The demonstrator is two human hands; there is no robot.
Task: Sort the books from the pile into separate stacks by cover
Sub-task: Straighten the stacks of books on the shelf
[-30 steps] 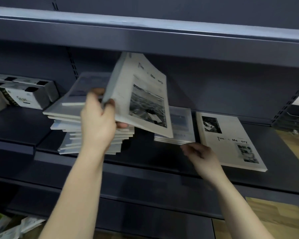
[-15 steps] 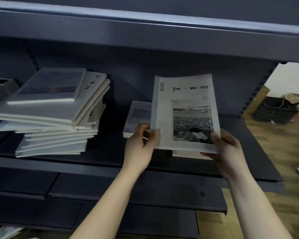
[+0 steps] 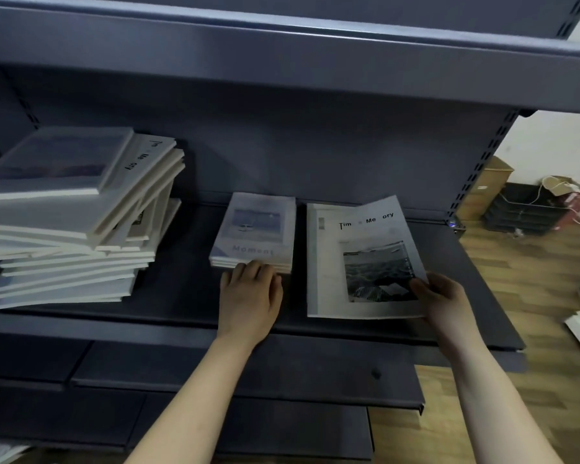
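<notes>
Book (image 3: 359,262) with a sea photo on its cover lies on the shelf (image 3: 181,286), just right of the small stack (image 3: 258,226). The right hand (image 3: 446,299) pinches the book's near right corner, thumb on the cover. The left hand (image 3: 250,293) rests against the stack's near edge, fingers loosely bent, gripping nothing. The untidy pile (image 3: 71,212) sits well left of the stack.

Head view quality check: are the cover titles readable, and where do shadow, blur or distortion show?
Head view: dim under the upper shelf; the title on the large book in the right hand reads with gaps; "Moment" on the small stack is faint and soft; shelf edges bow from the wide lens.
</notes>
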